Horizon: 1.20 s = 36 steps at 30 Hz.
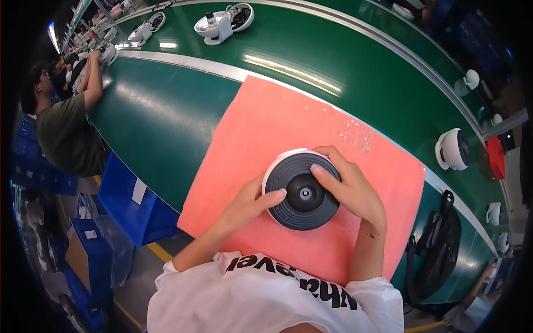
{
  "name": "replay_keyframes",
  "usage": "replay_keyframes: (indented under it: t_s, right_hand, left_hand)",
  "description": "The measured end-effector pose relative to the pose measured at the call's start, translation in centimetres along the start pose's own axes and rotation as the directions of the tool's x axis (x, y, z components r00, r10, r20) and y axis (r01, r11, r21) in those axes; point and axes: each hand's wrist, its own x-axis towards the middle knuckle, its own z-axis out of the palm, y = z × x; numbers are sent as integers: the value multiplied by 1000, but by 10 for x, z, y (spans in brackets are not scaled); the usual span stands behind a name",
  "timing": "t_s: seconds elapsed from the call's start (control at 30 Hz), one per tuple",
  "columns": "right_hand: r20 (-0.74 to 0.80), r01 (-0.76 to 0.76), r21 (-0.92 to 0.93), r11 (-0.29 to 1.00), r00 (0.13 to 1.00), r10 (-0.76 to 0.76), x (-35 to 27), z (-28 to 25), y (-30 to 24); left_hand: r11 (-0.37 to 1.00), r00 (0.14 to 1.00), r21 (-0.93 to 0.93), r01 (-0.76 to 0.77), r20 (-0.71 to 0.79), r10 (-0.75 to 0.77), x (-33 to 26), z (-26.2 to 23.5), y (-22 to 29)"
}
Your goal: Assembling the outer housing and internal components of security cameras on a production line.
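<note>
Over a pink foam mat (222,172) I hold a round white housing (305,216) with a dark grey, ridged face. A deep black ring and a small shiny, lens-like centre sit in the middle of that face, which is turned up toward me. My left hand (250,201) grips its left side, the thumb lying on the grey face. From the right, my right hand (355,188) is curled round the rim, and its thumb presses on the face near the centre. The fingers beneath the housing are hidden. Small clear dots (355,135) stand in rows on the mat's far part.
Beyond the mat runs a green conveyor belt (327,41) carrying white units, one opened (225,25) and one with a dark face (454,150). A black bag (440,250) lies at right. Blue bins (133,205) stand at left, near a seated co-worker (69,127).
</note>
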Motion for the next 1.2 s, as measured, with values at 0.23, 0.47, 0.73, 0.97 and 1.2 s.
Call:
replay_keyframes:
  t_s: [0.23, 0.47, 0.73, 0.97, 1.2]
  right_hand:
    - [-241, 457, 38, 889, 867, -436, 0, 1, -4]
    - [-316, 400, -9, 916, 868, -382, -3, -4, -5]
    - [-393, 544, 84, 835, 788, -474, -5, 7, -20]
    - [-590, 439, -351, 827, 582, -560, 22, 25, -7]
    - [-682, 527, 2, 850, 622, -385, 41, 15, 6]
  left_hand:
    - [762, 853, 460, -455, -20, 521, 3, 11, 40]
    - [728, 829, 444, -522, 62, 556, 15, 8, 48]
    - [728, 828, -414, -546, -136, 544, 60, 12, 23]
    - [654, 882, -602, -459, -398, 253, 92, 53, 39]
    - [682, 969, -690, -243, -206, 137, 128, 39, 51]
